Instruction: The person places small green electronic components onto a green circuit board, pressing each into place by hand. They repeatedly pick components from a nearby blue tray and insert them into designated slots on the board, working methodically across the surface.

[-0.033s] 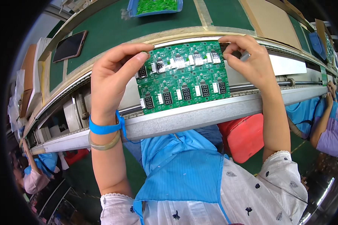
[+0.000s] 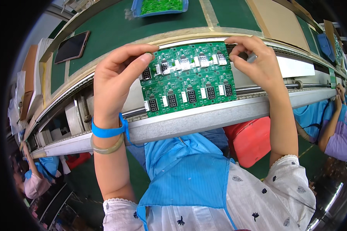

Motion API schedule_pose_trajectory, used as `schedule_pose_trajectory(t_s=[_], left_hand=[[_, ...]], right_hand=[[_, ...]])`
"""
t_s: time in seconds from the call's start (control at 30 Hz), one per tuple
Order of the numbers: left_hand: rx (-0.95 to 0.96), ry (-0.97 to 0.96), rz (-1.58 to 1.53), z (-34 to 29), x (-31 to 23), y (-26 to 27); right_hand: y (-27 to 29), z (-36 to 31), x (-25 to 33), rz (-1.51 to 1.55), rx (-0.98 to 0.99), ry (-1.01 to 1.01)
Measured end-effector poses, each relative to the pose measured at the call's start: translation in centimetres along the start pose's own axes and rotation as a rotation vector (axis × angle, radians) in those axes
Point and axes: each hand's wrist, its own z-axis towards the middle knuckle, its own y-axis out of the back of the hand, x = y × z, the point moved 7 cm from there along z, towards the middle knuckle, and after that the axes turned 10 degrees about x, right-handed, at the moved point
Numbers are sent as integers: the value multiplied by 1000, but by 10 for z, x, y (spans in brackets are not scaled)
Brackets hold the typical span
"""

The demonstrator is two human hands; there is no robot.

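Your left hand [image 2: 115, 82] pinches the left edge of the green circuit board panel [image 2: 189, 79], thumb on its face and fingers curled over the top corner. Your right hand [image 2: 258, 63] closes on the upper right corner with its fingertips. The panel lies tilted between both hands, over the gap of the conveyor, just above the grey metal rail [image 2: 204, 121]. A blue wrist strap [image 2: 108, 131] and a pale bangle [image 2: 106, 148] sit on your left wrist. A dark tablet [image 2: 71, 46] and a blue tray [image 2: 160, 7] lie well beyond, on the green bench
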Motion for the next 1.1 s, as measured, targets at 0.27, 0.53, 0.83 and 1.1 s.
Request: schedule_pose_trajectory(t_s=[0.27,0.53,0.83,1.1], left_hand=[[-1,-7,-2,0,-1,-1],[12,-17,1,1,-1,-1],[23,-3,31,0,-2,-1],[-22,-11,-10,-2,-1,1]], right_hand=[[-1,3,0,0,14,-18],[0,6,5,-39,40,-25],[-1,9,9,-89,72,-21],[1,10,12,-74,90,-123]])
